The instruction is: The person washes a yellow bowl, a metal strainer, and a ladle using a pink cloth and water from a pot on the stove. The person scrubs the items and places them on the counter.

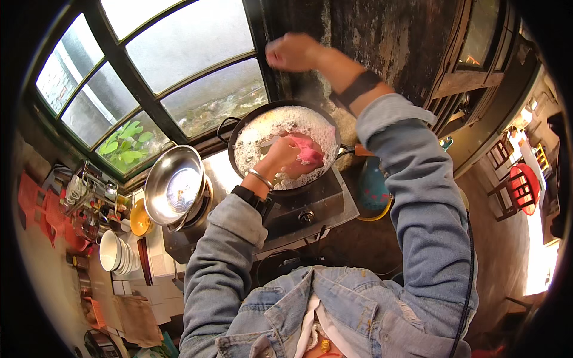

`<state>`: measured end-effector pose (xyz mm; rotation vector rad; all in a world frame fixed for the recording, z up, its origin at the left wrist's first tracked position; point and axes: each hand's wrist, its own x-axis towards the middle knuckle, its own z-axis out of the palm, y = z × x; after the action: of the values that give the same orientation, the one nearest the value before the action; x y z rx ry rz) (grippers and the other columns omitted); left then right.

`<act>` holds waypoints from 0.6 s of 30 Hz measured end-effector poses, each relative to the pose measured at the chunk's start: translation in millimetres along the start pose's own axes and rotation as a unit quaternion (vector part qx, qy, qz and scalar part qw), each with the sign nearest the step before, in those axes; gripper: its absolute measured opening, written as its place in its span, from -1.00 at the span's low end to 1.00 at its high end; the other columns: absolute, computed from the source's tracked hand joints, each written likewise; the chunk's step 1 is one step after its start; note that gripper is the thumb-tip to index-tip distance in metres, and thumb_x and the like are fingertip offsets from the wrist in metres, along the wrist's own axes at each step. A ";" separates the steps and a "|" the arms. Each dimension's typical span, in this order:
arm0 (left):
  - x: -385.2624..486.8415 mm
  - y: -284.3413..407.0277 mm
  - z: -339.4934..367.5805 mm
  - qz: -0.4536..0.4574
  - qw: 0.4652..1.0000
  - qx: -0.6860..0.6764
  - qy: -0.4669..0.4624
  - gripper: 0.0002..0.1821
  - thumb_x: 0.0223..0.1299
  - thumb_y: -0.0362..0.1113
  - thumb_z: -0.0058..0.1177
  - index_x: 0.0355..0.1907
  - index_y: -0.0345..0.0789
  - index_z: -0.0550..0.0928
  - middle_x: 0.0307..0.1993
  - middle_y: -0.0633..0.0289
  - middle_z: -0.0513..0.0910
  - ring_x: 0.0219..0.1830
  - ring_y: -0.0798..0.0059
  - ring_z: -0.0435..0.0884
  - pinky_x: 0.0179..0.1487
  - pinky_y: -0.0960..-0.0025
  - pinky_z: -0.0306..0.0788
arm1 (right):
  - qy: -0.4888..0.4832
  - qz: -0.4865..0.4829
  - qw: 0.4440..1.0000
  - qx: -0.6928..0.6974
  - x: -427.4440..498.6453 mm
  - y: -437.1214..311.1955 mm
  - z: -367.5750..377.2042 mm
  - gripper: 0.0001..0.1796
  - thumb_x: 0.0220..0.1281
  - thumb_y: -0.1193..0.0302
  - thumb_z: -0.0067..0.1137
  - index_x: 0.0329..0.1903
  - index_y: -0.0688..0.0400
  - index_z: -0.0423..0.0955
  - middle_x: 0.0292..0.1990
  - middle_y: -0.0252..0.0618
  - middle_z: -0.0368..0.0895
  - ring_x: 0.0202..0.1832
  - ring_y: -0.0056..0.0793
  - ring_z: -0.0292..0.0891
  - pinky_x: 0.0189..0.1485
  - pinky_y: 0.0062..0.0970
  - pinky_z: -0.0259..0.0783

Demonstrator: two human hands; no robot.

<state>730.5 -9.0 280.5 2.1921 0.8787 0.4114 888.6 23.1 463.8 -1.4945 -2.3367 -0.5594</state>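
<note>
A dark wok (338, 129) full of foamy, soapy water (255, 129) sits on the right side of a gas stove (286, 223). My left hand (284, 156) is down in the foam, gripping a pink cloth (309, 150). Raised above and to the right of the wok, by the dark wall, is my right hand (293, 51); its fingers are curled and nothing shows in it. The wok's wooden handle (362, 150) points right, partly behind my right sleeve. On the left burner, a shiny steel pan (174, 183) stands tilted.
Stacked white bowls (112, 253) and a yellow bowl (141, 218) are left of the stove. A blue-green gas cylinder (374, 183) stands right of it. A paned window (192, 85) is behind. Chairs (506, 194) and a red round stool or seat (523, 190) are far right.
</note>
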 end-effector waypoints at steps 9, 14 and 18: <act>87.0 -149.3 4.7 -0.168 0.983 0.068 -0.031 -0.70 -0.10 -0.20 -0.06 -0.39 -0.40 0.57 -0.47 0.07 0.54 -0.38 0.31 0.48 -0.34 0.33 0.32 | -0.284 0.126 0.945 0.102 -71.5 0.7 170.3 -0.35 -0.12 0.07 0.21 0.04 0.12 0.31 -0.01 0.00 0.37 0.00 -0.05 0.34 0.00 -0.25 0.32; 86.0 -165.1 -19.1 -0.038 0.991 0.104 -0.070 -0.73 0.00 -0.18 0.01 -0.36 -0.36 0.57 -0.51 0.29 0.53 -0.47 0.45 0.45 -0.40 0.40 0.33 | -0.544 0.138 0.802 0.204 -82.2 -18.0 195.0 -0.06 -0.34 0.07 0.34 0.16 0.10 0.09 0.02 0.03 0.30 0.01 -0.10 0.29 -0.01 -0.26 0.27; 59.1 -133.0 -22.7 -0.273 0.911 -0.277 -0.140 -0.71 0.06 -0.13 -0.10 -0.28 -0.31 0.54 -0.44 0.26 0.56 -0.38 0.38 0.50 -0.33 0.31 0.38 | -0.685 0.169 0.611 0.357 -91.2 -21.0 222.8 -0.42 -0.18 0.34 0.28 -0.02 0.14 0.29 -0.19 -0.07 0.48 -0.17 -0.21 0.37 -0.14 -0.32 0.30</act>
<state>699.1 110.6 200.5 1.3683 1.0140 0.0492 895.6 50.1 223.7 -2.0075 -2.2011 2.0850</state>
